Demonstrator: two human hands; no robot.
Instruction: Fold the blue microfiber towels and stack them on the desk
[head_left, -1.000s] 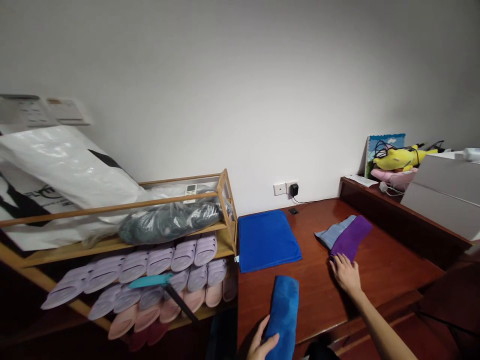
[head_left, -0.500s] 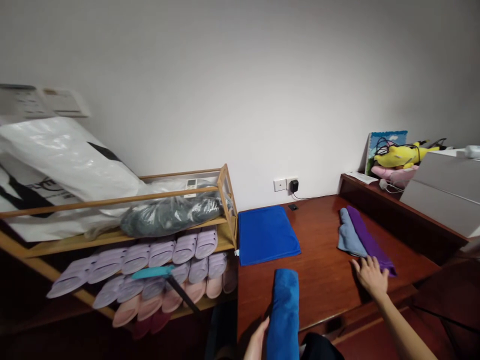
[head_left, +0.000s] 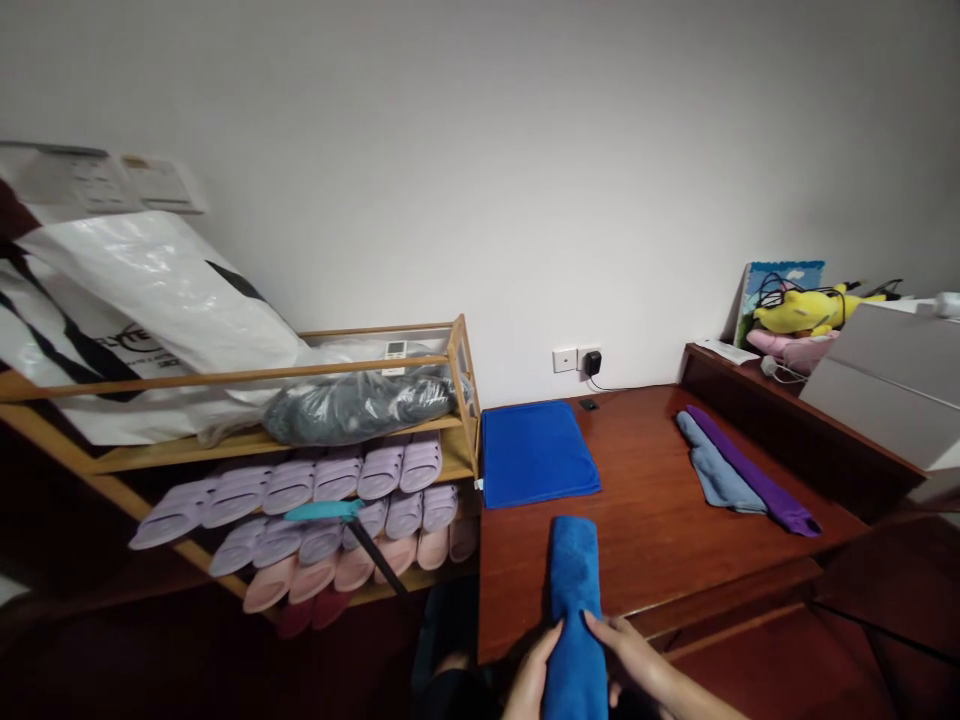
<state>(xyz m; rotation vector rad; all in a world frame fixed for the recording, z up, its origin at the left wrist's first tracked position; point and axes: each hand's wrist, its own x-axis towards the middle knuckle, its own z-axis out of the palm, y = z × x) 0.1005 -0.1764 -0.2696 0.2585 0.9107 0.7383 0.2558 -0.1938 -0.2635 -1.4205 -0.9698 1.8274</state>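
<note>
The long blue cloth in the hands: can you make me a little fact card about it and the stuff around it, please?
Left hand: holds the long blue cloth at its left edge
Right hand: holds the same cloth at its right edge, thumb on top
Flat blue cloth: spread on the table, near the wall
Purple cloth: a long strip on the table's right side
Gray-blue cloth: lies along the purple cloth's left side
Wooden rack: left of the table, with lilac slippers

Four cloths [head_left: 574, 565], two wall plates [head_left: 565, 360], one yellow toy [head_left: 796, 315]
</note>
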